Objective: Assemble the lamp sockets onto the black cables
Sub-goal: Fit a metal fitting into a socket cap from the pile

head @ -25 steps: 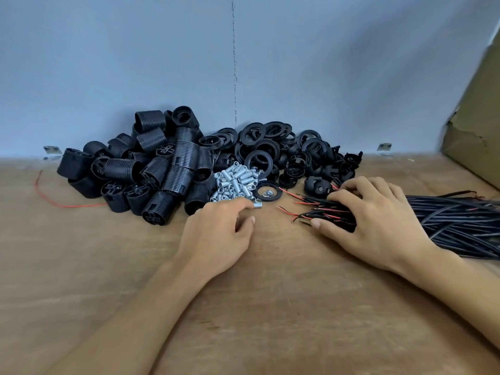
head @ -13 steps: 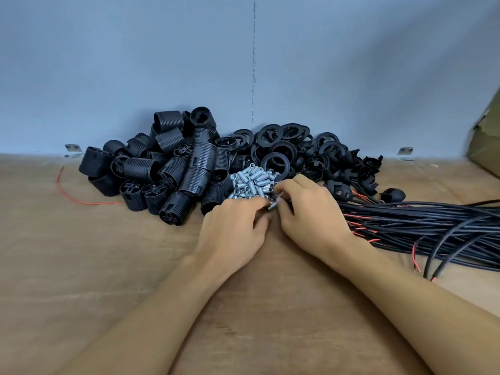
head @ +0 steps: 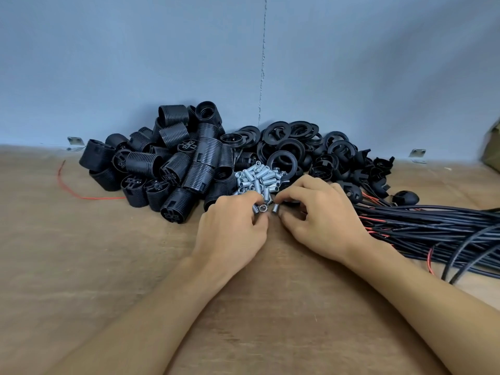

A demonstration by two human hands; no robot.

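A heap of black ribbed lamp sockets (head: 173,163) lies at the back left of the wooden table (head: 81,266). Black rings (head: 286,142) and socket caps (head: 378,169) are piled at the back right. A small heap of silver threaded tubes (head: 259,180) sits between them. A bundle of black cables (head: 433,228) with red wire ends lies at the right. My left hand (head: 232,228) holds a few silver tubes at its fingertips. My right hand (head: 322,220) pinches one silver tube (head: 274,209) right beside them, in front of the tube heap.
A loose red wire (head: 78,193) lies on the table left of the sockets. A blue-grey wall (head: 243,63) stands directly behind the piles, with small metal brackets (head: 416,154) at its foot. A cardboard edge (head: 492,150) shows at the far right.
My right hand left the cable ends and came over to my left hand at the tube heap. Both hands now hold silver tubes. The view has shifted slightly.
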